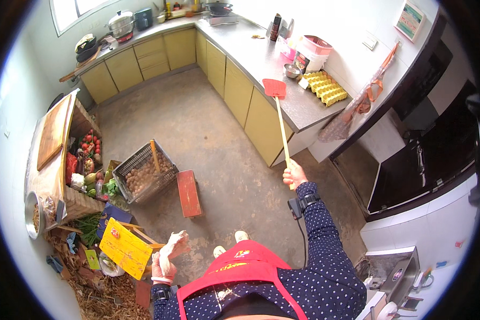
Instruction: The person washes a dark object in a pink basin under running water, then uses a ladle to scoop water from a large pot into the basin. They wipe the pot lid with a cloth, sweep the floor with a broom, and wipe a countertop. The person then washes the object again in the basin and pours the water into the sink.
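Okay, right hand (294, 174) grips the fly swatter (274, 89), left hand (164, 268) clutches crumpled pale cloth (175, 245); best swing clear of egg tray (326, 88) and bowl (292, 71).

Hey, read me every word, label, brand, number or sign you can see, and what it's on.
Red apron: yellow print, too small to read.
Wall sign: too small.
Dark carton: blurred.
White tub: label blurred.
Yellow stool: red mark, too small to make out.
Nothing reads clearly.

Pale walls (31, 88) with a bright window (86, 5) enclose yellow cabinets (237, 93), a grey countertop (245, 50) and blotchy floor (213, 154).
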`<action>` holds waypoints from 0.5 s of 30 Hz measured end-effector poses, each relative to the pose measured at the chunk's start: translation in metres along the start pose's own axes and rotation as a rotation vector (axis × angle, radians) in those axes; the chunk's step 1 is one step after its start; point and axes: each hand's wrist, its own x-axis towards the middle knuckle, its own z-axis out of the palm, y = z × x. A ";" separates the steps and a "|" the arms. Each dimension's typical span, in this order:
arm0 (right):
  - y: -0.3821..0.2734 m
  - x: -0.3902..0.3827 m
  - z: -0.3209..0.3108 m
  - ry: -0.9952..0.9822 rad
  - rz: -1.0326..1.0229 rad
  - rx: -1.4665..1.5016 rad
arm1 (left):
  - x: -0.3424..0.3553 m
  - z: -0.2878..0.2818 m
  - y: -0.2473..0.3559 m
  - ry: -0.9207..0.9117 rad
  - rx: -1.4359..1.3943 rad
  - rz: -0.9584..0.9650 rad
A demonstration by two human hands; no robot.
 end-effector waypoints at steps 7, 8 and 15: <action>0.035 -0.010 0.018 0.061 -0.130 -0.543 | 0.065 0.009 0.000 -0.027 0.087 0.091; 0.037 -0.004 0.016 0.049 -0.192 -0.631 | 0.076 0.019 -0.002 0.010 0.078 0.096; 0.017 0.096 -0.019 0.130 -0.537 -1.213 | 0.192 0.130 -0.008 -0.109 0.060 -0.086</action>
